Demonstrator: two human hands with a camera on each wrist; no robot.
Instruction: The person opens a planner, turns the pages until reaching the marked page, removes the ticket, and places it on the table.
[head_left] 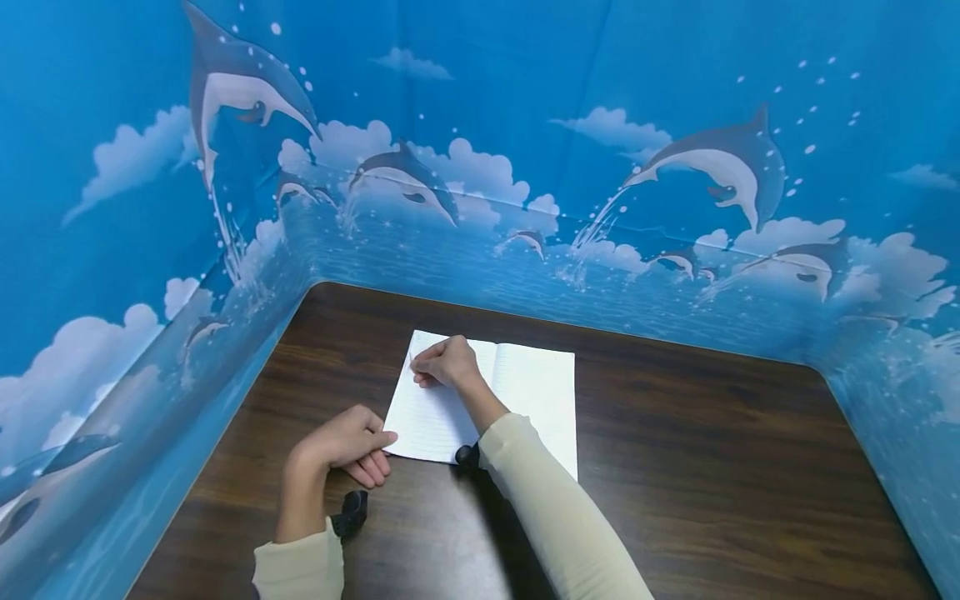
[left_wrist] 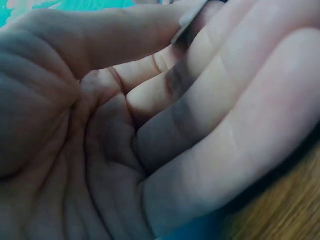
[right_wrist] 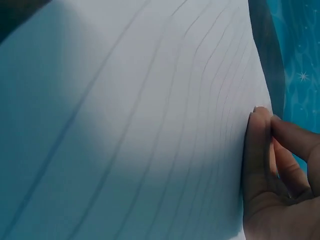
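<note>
An open notebook [head_left: 537, 400] with white, ruled pages lies on the table. My right hand [head_left: 447, 362] reaches across its left page and pinches the outer edge near the top. In the right wrist view, the lined page [right_wrist: 150, 110] curves toward the thumb and fingers of that right hand [right_wrist: 280, 170], which meet at its edge. At the near left corner, my left hand [head_left: 348, 442] grips the notebook with the thumb on top and the other fingers below. Seen from the left wrist, the left hand [left_wrist: 150, 110] has its fingers bent, and a small piece of the corner [left_wrist: 190, 22] shows by the thumb tip.
The dark wood-grain table [head_left: 712, 467] extends to the right of the notebook. A blue cloth backdrop [head_left: 487, 100] printed with dolphins and clouds rises along the table's far, left and right edges. Black wrist devices [head_left: 350, 512] sit by the cream sleeves [head_left: 300, 567].
</note>
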